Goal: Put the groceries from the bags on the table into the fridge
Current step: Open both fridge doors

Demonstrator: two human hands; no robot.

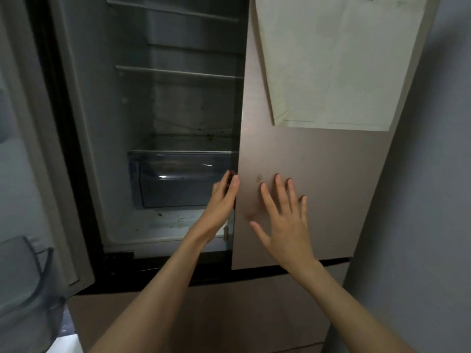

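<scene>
With the fridge's left door already swung wide, your left hand [224,197] curls round the right door's [305,174] edge to pull it, right hand [283,222] spread flat beside, steadying.

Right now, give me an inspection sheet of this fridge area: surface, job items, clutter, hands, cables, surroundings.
Surface: fridge floor under the drawer looks stained and speckled.
Job's things: left fridge door swung open; right fridge door closed or nearly so; glass shelves bare; clear crisper drawer shut, contents not discernible. No groceries or bags in view.
Clutter: pale sheet on the right door's front.
Hands: left hand grips the right door's inner edge, fingers curled round it; right hand spread flat on or just off the door's face.
Cables: nothing seen.
Surroundings: grey wall at right; lower drawer front below.
</scene>
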